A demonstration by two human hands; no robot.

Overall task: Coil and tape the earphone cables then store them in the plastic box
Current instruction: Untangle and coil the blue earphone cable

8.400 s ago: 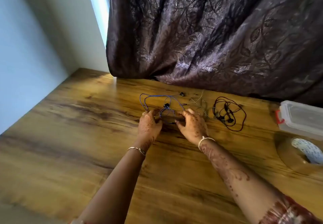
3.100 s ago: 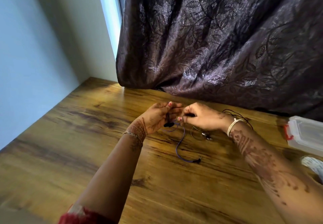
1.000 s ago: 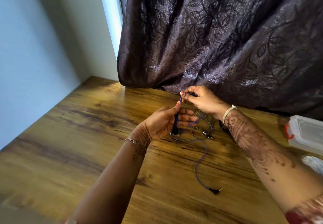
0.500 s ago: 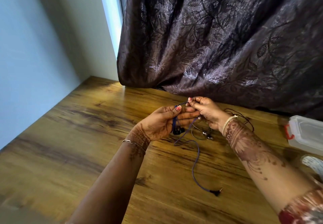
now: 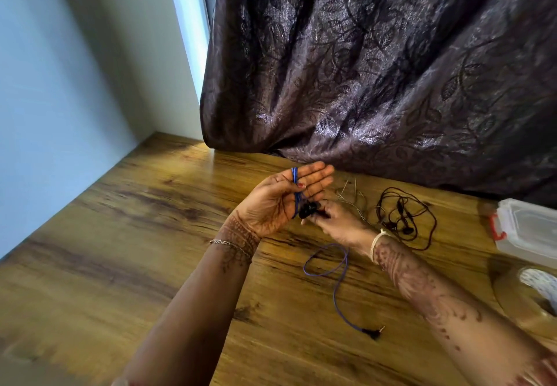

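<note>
My left hand (image 5: 280,198) is raised palm up with fingers straight, and the blue earphone cable (image 5: 337,268) is wound in several turns around those fingers, pinned by the thumb. My right hand (image 5: 340,223) sits just under and right of it, pinching the same cable by the black earbuds (image 5: 308,209). The loose blue tail loops on the table and ends in a black plug (image 5: 373,332). A black earphone tangle (image 5: 405,218) and a thin pale cable (image 5: 351,197) lie on the table behind my right hand. The clear plastic box (image 5: 530,229), lid on with a red latch, stands at the right edge.
A roll of brown tape (image 5: 524,298) lies at the right edge in front of the box. A dark patterned curtain (image 5: 376,69) hangs down onto the back of the wooden table (image 5: 135,250). A pale wall borders the table on the left.
My right hand has come down from above my left fingers to below them, laying another turn of blue cable. The loose tail on the table has shortened and curled.
</note>
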